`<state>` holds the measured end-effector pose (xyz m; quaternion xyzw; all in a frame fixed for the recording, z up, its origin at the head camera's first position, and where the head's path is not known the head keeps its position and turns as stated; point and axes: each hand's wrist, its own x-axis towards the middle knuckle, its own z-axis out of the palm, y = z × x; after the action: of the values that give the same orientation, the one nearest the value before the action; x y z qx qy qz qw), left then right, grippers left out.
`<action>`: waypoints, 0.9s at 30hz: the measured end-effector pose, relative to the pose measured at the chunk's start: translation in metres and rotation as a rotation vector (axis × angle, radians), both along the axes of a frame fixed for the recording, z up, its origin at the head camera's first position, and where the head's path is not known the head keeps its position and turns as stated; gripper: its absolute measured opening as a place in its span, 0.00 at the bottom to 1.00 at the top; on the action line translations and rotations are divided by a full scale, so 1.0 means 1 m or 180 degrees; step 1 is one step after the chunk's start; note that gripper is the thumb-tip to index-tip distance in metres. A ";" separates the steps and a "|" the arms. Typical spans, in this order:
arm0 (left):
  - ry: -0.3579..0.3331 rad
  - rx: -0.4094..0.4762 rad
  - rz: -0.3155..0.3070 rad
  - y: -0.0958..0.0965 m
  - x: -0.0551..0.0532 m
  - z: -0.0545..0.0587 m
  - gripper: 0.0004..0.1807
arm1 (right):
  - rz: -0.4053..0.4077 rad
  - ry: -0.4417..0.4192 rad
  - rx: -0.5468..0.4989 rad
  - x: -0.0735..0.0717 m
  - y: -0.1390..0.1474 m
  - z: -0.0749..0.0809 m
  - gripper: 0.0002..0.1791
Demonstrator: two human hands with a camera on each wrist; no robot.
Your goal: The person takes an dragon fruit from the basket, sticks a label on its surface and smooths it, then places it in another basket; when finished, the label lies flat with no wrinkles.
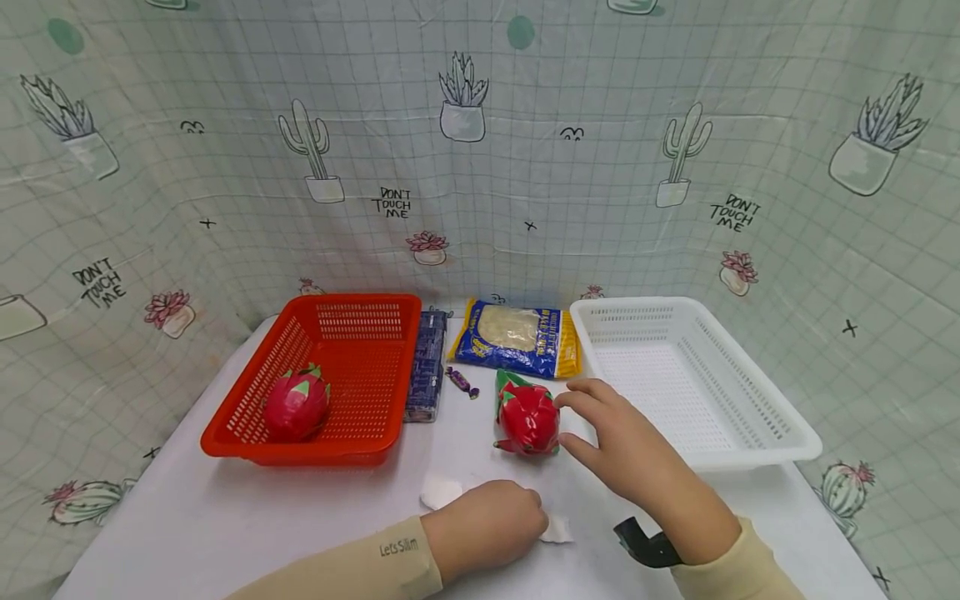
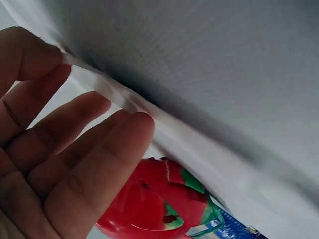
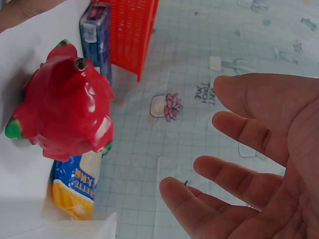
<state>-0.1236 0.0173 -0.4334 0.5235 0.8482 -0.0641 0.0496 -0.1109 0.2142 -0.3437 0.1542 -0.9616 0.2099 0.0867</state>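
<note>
A red toy dragon fruit (image 1: pixel 529 421) with green tips sits on the white table. My right hand (image 1: pixel 611 429) is beside its right side, fingers spread apart. In the right wrist view a gap separates that hand (image 3: pixel 244 154) from the dragon fruit (image 3: pixel 70 104). Nearer to me, my left hand (image 1: pixel 491 525) is low over the table, between visible bits of a thin white piece (image 1: pixel 441 492). From the left wrist, the thumb and forefinger of this hand (image 2: pixel 75 144) pinch the white edge (image 2: pixel 144 107); whether it is tissue or cloth is unclear. The dragon fruit (image 2: pixel 144 199) shows behind the fingers.
At the left, a red basket (image 1: pixel 315 454) holds a pink dragon fruit (image 1: pixel 297 406). A white basket (image 1: pixel 750 454) stands at the right. Between them lie a dark blue box (image 1: pixel 426 367), a purple wrapped candy (image 1: pixel 462 382) and a blue-yellow packet (image 1: pixel 517 337). A patterned curtain (image 1: pixel 495 183) hangs behind.
</note>
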 end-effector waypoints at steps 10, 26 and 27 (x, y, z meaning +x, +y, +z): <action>-0.0851 0.2043 0.0923 -0.007 -0.032 0.040 0.09 | -0.0392 0.0173 -0.0360 -0.018 0.008 0.024 0.19; -0.0542 0.4181 0.1243 -0.027 -0.049 0.076 0.15 | -0.0149 0.0917 -0.1792 -0.032 -0.021 0.021 0.27; -0.0550 0.4195 0.1229 -0.027 -0.049 0.076 0.16 | -0.0156 0.0959 -0.1840 -0.033 -0.023 0.021 0.28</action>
<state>-0.1722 -0.0095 -0.3570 0.2873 0.7813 0.5164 -0.2009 -0.1440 0.1908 -0.3229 0.1294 -0.8419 0.4469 0.2733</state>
